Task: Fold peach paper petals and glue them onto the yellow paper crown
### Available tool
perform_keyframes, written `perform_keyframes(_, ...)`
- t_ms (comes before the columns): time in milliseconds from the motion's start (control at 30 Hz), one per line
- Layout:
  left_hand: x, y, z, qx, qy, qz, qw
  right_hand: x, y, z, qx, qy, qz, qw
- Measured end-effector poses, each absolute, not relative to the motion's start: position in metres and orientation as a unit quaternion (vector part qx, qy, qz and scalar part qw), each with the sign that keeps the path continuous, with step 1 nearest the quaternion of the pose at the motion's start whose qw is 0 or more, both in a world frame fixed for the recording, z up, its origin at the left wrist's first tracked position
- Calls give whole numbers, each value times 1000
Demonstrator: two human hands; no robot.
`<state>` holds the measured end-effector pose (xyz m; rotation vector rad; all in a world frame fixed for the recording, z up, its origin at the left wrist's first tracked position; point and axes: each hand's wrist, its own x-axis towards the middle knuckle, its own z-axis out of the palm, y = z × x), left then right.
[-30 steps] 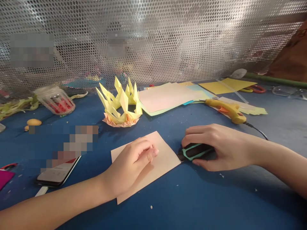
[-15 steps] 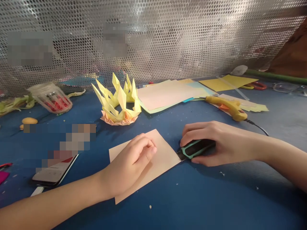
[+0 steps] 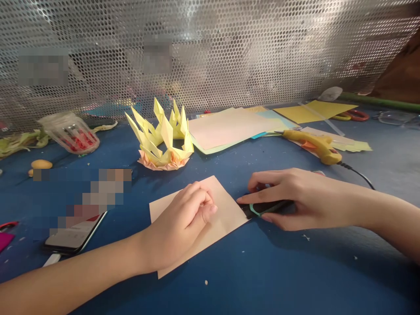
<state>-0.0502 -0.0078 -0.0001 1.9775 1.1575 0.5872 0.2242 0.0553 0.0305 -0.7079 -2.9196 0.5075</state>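
Note:
A folded-looking, pale peach piece of paper (image 3: 226, 199) lies on the blue tabletop. Over its middle rests my left hand (image 3: 185, 223), the fingers curled in and nothing visible in them. At the paper's right corner sits a black stapler with teal trim (image 3: 274, 205), its dark nose meeting the corner. My right hand (image 3: 288, 197) grips the stapler from above, forefinger stretched toward its nose and thumb along the near side. Much of the stapler is hidden beneath that hand.
Behind stand a yellow paper crown (image 3: 167, 135) and a paper stack (image 3: 226, 131). A yellow glue gun (image 3: 313, 146) with a cord lies at right, near scissors (image 3: 356, 115). A phone (image 3: 74, 234) and a tipped jar (image 3: 70, 133) are at left. Perforated metal (image 3: 210, 52) walls the back.
My right forefinger has extended forward over the stapler's nose, and the hand has settled lower on it. My left hand and the paper have hardly moved.

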Motion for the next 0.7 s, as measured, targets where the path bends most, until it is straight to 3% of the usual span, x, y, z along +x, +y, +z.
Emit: perform_keyframes(700,-49,-8,0,784,448,222,369,227,57,27,-226,-963,139,46)
